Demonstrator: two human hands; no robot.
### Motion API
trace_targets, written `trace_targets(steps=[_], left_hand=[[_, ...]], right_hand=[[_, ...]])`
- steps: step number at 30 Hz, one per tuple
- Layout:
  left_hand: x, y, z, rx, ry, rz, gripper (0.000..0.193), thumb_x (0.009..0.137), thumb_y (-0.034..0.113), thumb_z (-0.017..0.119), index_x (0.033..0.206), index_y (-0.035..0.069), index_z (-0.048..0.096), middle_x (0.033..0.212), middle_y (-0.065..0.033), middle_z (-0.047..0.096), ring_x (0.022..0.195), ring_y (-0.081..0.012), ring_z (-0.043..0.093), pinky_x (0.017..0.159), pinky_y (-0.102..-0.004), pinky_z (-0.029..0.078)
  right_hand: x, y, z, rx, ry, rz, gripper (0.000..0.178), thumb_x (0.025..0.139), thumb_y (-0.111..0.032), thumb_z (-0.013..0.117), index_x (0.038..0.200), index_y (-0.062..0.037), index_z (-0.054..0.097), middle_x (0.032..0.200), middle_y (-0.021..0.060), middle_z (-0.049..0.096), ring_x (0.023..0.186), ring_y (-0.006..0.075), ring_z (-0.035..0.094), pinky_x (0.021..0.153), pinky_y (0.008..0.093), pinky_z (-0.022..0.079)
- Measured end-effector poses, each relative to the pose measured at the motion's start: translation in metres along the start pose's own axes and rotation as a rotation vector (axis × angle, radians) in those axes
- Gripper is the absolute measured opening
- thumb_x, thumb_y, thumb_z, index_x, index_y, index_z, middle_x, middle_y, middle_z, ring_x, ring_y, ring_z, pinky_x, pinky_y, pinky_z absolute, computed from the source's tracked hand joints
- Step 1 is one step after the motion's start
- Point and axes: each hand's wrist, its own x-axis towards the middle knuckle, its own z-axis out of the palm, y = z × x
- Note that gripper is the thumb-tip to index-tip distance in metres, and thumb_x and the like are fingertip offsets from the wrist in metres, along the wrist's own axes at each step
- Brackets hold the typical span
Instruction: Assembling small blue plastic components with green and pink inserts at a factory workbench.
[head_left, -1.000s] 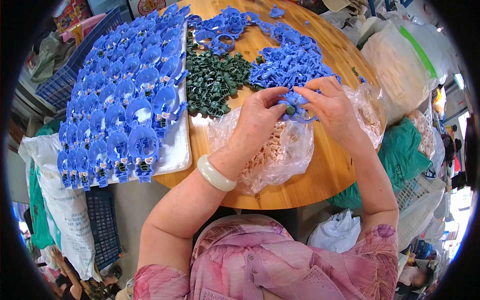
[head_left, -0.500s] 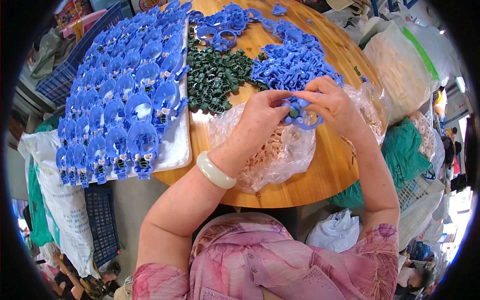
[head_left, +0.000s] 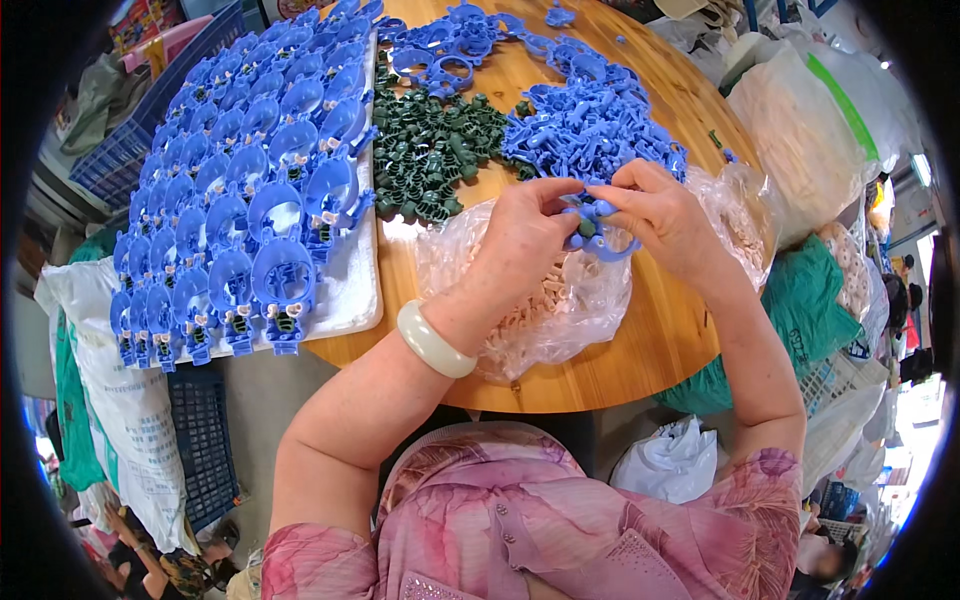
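Observation:
Between my hands is a blue plastic toy piece with a ring and a dark green part set in it. My left hand, with a pale bangle on its wrist, pinches it from the left. Thumb and fingers of my right hand close on its upper right side. Just below lies an open clear plastic bag of small peach-coloured parts. Beyond my hands are a heap of small blue parts and a pile of dark green parts. Fingertips partly hide the piece.
A white board at the left carries rows of assembled blue ring pieces. Larger blue ring parts lie at the back of the round wooden table. Another bag of peach parts sits at right. Sacks and crates surround the table.
Both hands stay at nearly the same spot with the blue piece between them. The fingers have shifted only slightly on it.

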Motion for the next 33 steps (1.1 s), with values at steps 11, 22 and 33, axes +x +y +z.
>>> trace_targets(steps=[11,22,33], left_hand=[[-0.001,0.000,0.002,-0.047,0.018,-0.024,0.032,0.084,-0.002,0.053,0.115,-0.006,0.053,0.092,-0.0092,0.063,0.080,-0.0139,0.062,0.071,-0.0258,0.054],[0.001,0.003,-0.004,0.013,0.099,0.011,0.031,0.085,-0.001,0.053,0.116,-0.005,0.052,0.095,-0.0081,0.061,0.082,-0.0140,0.061,0.076,-0.0277,0.054],[0.009,0.002,-0.005,-0.038,0.094,0.030,0.032,0.085,0.000,0.053,0.117,-0.003,0.053,0.091,-0.0054,0.059,0.080,-0.0123,0.059,0.072,-0.0264,0.053]], right_hand=[[-0.007,0.005,0.007,0.074,0.110,0.017,0.022,0.073,-0.006,0.066,0.095,-0.0041,0.066,0.091,0.0086,0.062,0.086,0.0251,0.057,0.073,0.0319,0.048],[-0.029,0.027,-0.014,0.402,0.264,0.353,0.022,0.082,-0.004,0.059,0.104,-0.0012,0.062,0.106,0.0056,0.057,0.088,0.0138,0.056,0.077,0.0252,0.045],[-0.069,0.039,0.021,-0.342,-0.036,0.264,0.027,0.075,-0.005,0.064,0.101,-0.0028,0.059,0.102,0.0111,0.058,0.093,0.0297,0.057,0.078,0.0355,0.048]])
